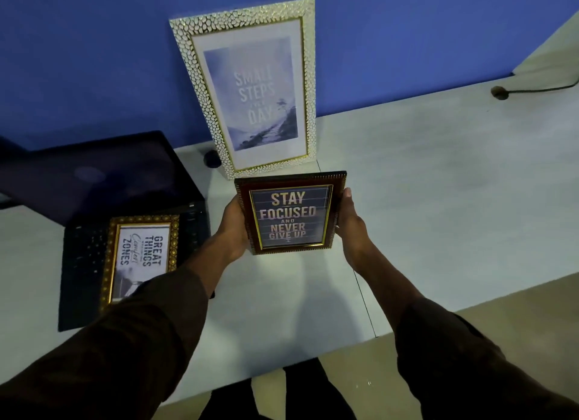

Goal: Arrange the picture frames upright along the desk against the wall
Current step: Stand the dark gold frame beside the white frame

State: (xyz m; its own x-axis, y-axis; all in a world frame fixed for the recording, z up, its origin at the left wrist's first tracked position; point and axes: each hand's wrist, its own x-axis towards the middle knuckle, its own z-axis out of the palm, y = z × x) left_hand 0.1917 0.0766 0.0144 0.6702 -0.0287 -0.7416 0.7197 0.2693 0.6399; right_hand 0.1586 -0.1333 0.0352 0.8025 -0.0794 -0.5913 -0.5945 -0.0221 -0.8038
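Observation:
A dark brown frame (290, 212) reading "Stay focused and never give up" is held upright above the desk, in front of a tall white and gold frame (250, 87) that leans upright against the blue wall. My left hand (233, 228) grips its left edge and my right hand (351, 222) grips its right edge. A gold-bordered frame (141, 256) lies flat on the laptop keyboard at the left, partly hidden by my left sleeve.
An open black laptop (94, 181) sits at the left of the pale desk (438, 184). A cable grommet with a cord (499, 92) is at the far right. A small dark round object (211, 158) rests beside the white frame's base.

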